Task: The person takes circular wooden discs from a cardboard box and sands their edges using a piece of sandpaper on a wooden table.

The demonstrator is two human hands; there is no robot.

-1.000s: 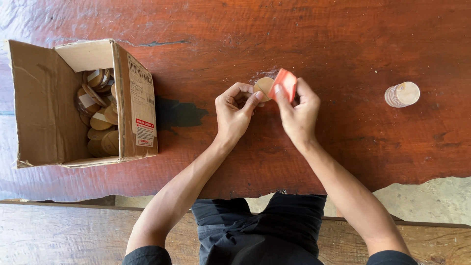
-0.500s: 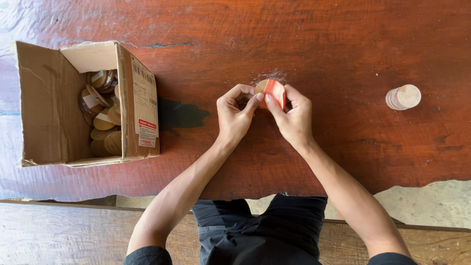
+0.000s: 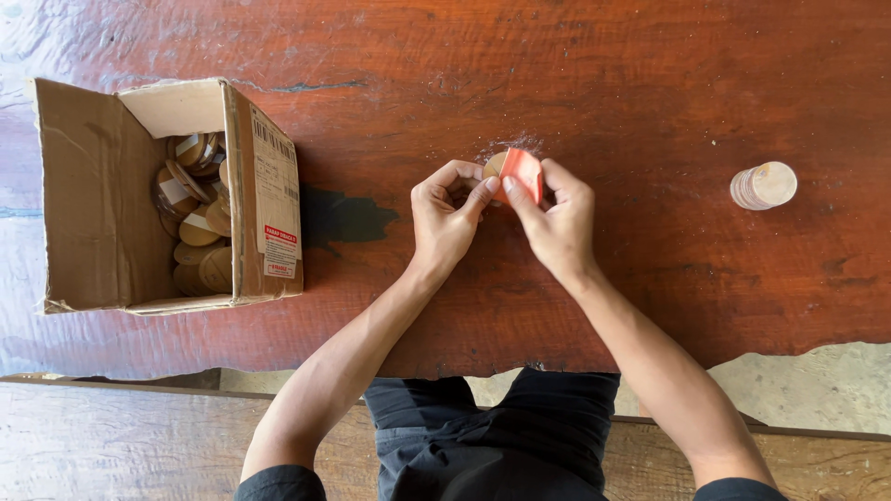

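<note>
My left hand (image 3: 447, 215) pinches a small round wooden disc (image 3: 494, 167) by its edge, above the middle of a dark red wooden table (image 3: 575, 83). My right hand (image 3: 560, 221) presses a folded orange piece of sandpaper (image 3: 522, 173) against the disc's face. Most of the disc is hidden behind the orange piece and my fingers. A faint patch of pale dust lies on the table just beyond the disc.
An open cardboard box (image 3: 102, 195) with several wooden discs inside stands at the left. A short stack of wooden discs (image 3: 763, 186) sits at the right. The table's near edge runs just above my lap, and a wooden bench lies below.
The orange piece has slid back and forth across the disc; both hands stay together at the same spot above the table.
</note>
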